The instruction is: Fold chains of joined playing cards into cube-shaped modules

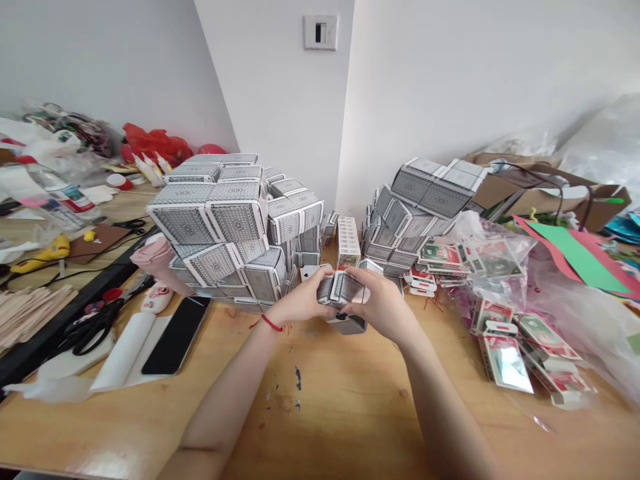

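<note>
Left hand [306,297] and right hand [379,297] curled part-closed round small card blocks [347,287], just below frame centre over the counter [350,407]; even pressure from both sides, I'd judge, keeps the edges square.

Walls: plain, painted pale grey to white. A left wall [115,60] meets a central wall section [270,73] along a slanting edge; a brighter right wall [475,73] adjoins it at a vertical corner. One wall plate [321,33], white with a dark slot, is mounted high on the central section.

Furniture: a wooden table [350,413], honey-toned, surface marked by dark smudges [299,379]. A black strip [30,347] runs along its left side.

Light: bright and diffuse, with glare on the near left tabletop.
</note>
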